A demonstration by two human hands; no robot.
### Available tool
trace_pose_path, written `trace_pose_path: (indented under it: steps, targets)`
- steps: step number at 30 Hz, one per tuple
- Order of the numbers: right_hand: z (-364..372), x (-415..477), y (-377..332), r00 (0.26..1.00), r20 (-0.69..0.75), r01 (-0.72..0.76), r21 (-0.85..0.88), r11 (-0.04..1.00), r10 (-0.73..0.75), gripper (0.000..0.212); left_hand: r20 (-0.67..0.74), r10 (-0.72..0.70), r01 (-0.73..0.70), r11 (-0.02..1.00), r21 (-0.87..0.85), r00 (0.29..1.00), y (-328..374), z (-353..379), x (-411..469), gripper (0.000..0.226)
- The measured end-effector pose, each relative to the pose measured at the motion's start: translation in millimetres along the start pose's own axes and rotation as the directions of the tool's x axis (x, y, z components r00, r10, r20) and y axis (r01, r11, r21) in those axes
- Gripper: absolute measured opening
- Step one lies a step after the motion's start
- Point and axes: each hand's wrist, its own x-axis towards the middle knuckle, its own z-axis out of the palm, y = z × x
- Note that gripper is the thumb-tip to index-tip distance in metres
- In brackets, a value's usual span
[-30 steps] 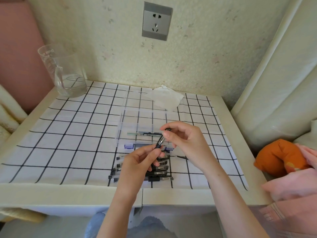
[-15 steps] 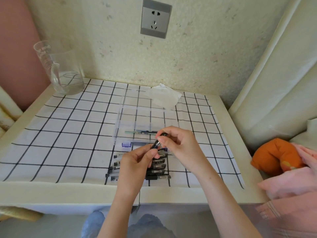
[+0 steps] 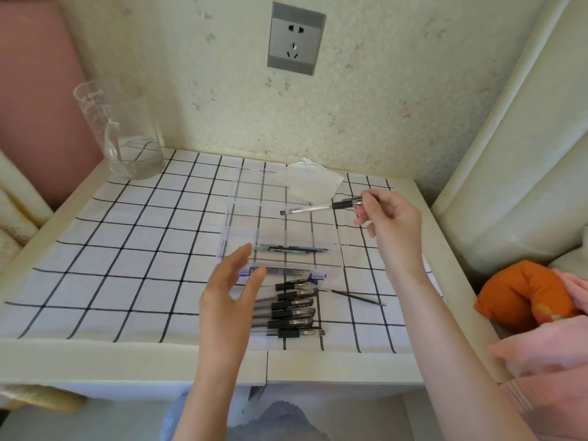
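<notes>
A clear plastic box point(image 3: 241, 214) lies open on the checked cloth, with one pen point(image 3: 291, 248) inside it. My right hand point(image 3: 389, 222) pinches the grip end of a black-and-clear gel pen point(image 3: 318, 208) and holds it level above the box's far right part. My left hand point(image 3: 230, 296) hovers with straight, spread fingers at the box's near left corner and holds nothing. Several black gel pens point(image 3: 291, 308) lie in a row in front of the box. A thin loose refill point(image 3: 356, 296) lies to the right of that row.
A glass measuring jug point(image 3: 122, 132) with a little water stands at the back left corner. A white tissue point(image 3: 310, 183) lies behind the box by the wall. An orange cushion point(image 3: 521, 291) and pink cloth lie off the table's right edge.
Both hands held one pen together over the pen row. Now my left hand has let go and opened, and my right hand has carried the pen back and right over the box.
</notes>
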Motion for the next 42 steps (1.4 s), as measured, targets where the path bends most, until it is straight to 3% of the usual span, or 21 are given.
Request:
trace_pose_path:
  steps: [3,7,12,16,19,25,33,38,40,42]
  targets:
    - [27,14,14,0.999,0.052,0.018,-0.109,0.994,-0.012,0.008,0.079,0.004,-0.005,1.000,0.009,0.997,-2,8,-2,0.021]
    - [54,23,34,0.974,0.227,0.057,-0.242,0.969,-0.001,0.012,0.154,0.029,-0.047,0.992,0.114,0.988,-6,16,-2,0.021]
    - [54,23,46,0.956,0.292,0.152,-0.494,0.856,-0.001,0.026,0.213,0.039,-0.077,0.982,0.175,0.976,-14,15,-1,0.023]
    - [38,-9,26,0.939,0.325,0.257,-0.441,0.860,-0.113,0.016,0.230,0.016,-0.068,0.974,0.218,0.973,-18,15,0,0.026]
    - [25,-48,18,0.886,0.456,0.307,-0.454,0.836,-0.077,0.011,0.227,0.024,-0.079,0.968,0.237,0.974,-21,14,1,0.027]
    - [16,-90,45,0.831,0.555,0.439,-0.614,0.656,-0.038,0.009,0.235,0.026,-0.093,0.957,0.275,0.972,-21,14,0,0.030]
    - [17,-82,51,0.811,0.585,0.396,-0.565,0.724,0.013,0.011,0.265,0.029,-0.119,0.936,0.330,0.964,-27,17,1,0.034]
    - [17,-85,62,0.794,0.584,0.540,-0.552,0.636,-0.168,0.005,0.268,0.074,-0.169,0.921,0.350,0.961,-29,17,1,0.030]
    - [16,-86,63,0.779,0.577,0.594,-0.559,0.579,-0.243,0.014,0.288,0.119,-0.220,0.909,0.353,0.950,-29,17,0,0.029]
    - [14,-85,61,0.792,0.536,0.587,-0.541,0.602,-0.292,0.024,0.298,0.224,-0.330,0.865,0.377,0.928,-26,17,0,0.027]
